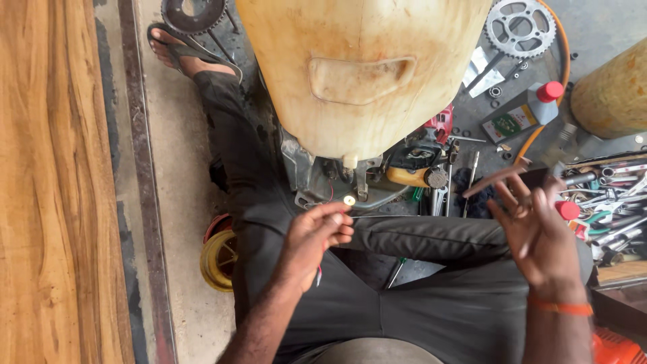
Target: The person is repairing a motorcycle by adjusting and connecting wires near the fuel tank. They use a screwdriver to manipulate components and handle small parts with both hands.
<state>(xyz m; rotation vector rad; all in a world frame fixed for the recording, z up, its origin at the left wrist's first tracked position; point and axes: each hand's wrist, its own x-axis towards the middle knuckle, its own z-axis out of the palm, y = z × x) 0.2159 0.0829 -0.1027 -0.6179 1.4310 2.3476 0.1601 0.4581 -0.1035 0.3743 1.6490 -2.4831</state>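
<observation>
Two hands work below a yellowed plastic tank point(360, 74).
We see the left hand point(315, 236) pinching a small pale washer point(349, 200) and a thin wire point(391, 216) between closed fingertips, just under the tank's outlet; the right hand point(536, 232) hangs open, fingers spread, holding nothing, beside a heap of tools point(610, 202).

Dusty concrete floor point(178, 202) beside a wooden plank surface point(47, 182), daylit.

The left hand point(315, 237) is pinched shut above the lap; the right hand point(536, 232) is open, fingers spread
</observation>
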